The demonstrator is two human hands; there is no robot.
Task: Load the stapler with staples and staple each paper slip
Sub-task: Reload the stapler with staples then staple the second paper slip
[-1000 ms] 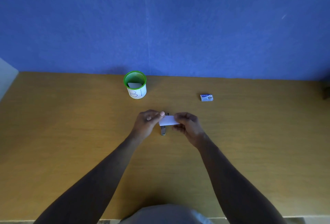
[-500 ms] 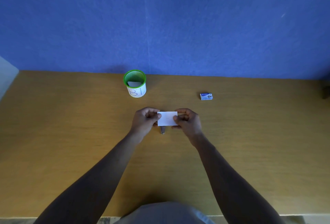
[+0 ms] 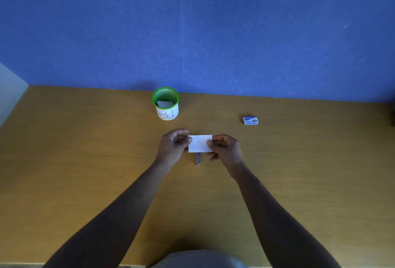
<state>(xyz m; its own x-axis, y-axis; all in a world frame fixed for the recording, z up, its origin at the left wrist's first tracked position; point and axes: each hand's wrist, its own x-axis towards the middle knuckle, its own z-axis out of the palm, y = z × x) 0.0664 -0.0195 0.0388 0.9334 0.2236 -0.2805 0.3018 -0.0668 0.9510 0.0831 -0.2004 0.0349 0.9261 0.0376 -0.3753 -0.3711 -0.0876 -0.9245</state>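
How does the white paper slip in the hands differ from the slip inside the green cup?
The held white paper slip is bright, flat, pinched at both ends; the slip in the green mesh cup leans shaded, untouched. Left hand and right hand hold only the first. Both look rectangular.

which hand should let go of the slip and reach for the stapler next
Probably the right hand. Both it and the left hand pinch the white paper slip; the small metal stapler lies on the wooden table just below the slip, about midway, so it's close to even.
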